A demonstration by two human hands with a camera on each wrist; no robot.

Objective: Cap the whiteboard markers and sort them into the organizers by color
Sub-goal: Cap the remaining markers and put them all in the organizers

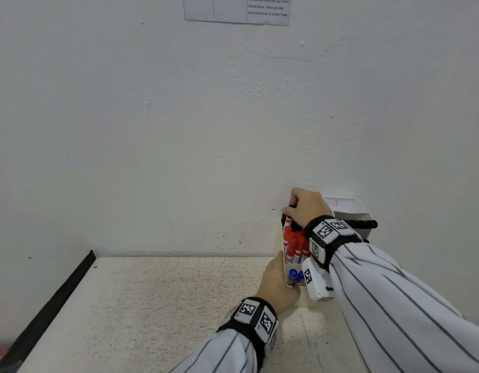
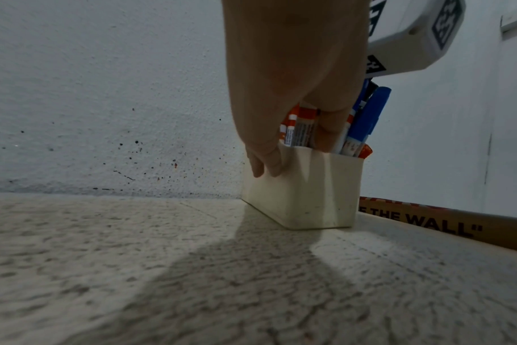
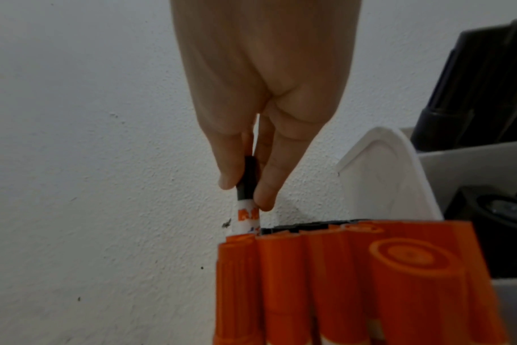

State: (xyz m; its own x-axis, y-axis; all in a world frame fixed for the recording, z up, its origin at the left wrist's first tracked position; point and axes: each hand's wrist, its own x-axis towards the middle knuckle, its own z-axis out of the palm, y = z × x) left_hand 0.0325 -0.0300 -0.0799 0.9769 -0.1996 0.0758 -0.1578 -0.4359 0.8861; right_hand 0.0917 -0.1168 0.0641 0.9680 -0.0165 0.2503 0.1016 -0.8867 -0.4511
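While the right hand (image 3: pixel 253 130) pinches the marker (image 3: pixel 247 205) by its black end at the organizer's (image 2: pixel 304 193) far-left corner, lower it straight, left hand (image 2: pixel 284 77) gripping the rim.

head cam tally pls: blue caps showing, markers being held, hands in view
blue caps: 2
marker pinched by the right hand: 1
hands, counting the left hand gripping the organizer: 2
total: 5
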